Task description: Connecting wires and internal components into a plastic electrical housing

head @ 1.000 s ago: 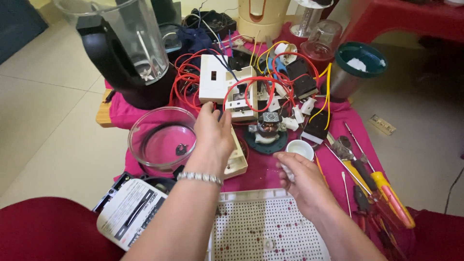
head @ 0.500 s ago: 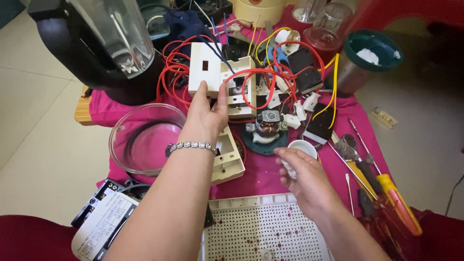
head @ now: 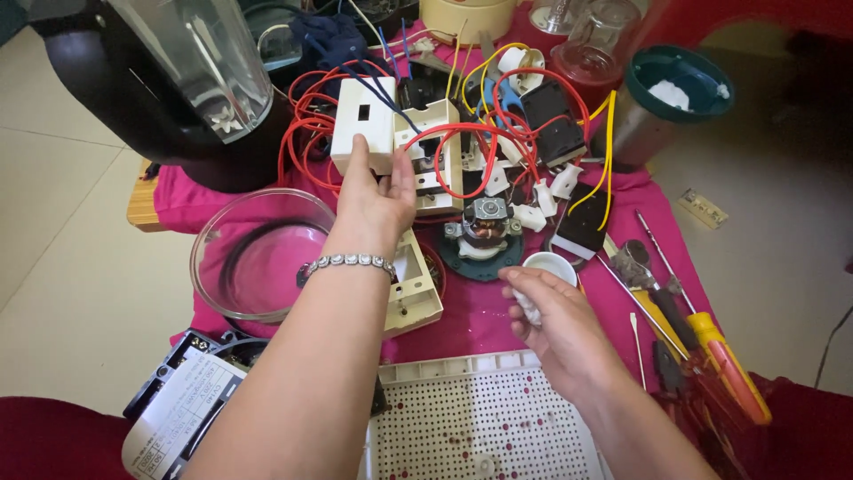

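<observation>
Over the pink cloth [head: 498,311], left hand [head: 373,200] now gripping white switch box [head: 362,124], reached farther

Two hands [head: 378,191], one glass bowl [head: 258,258], one motor [head: 486,224], two screwdrivers [head: 702,333]

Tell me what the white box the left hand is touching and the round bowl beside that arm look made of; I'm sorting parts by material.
The white box under the left hand looks like moulded plastic: opaque, smooth, slightly glossy, with a neat rectangular cutout. The round bowl looks like clear glass, as the pink cloth shows through it and its thick rim catches light, though clear plastic can't be ruled out.
</observation>
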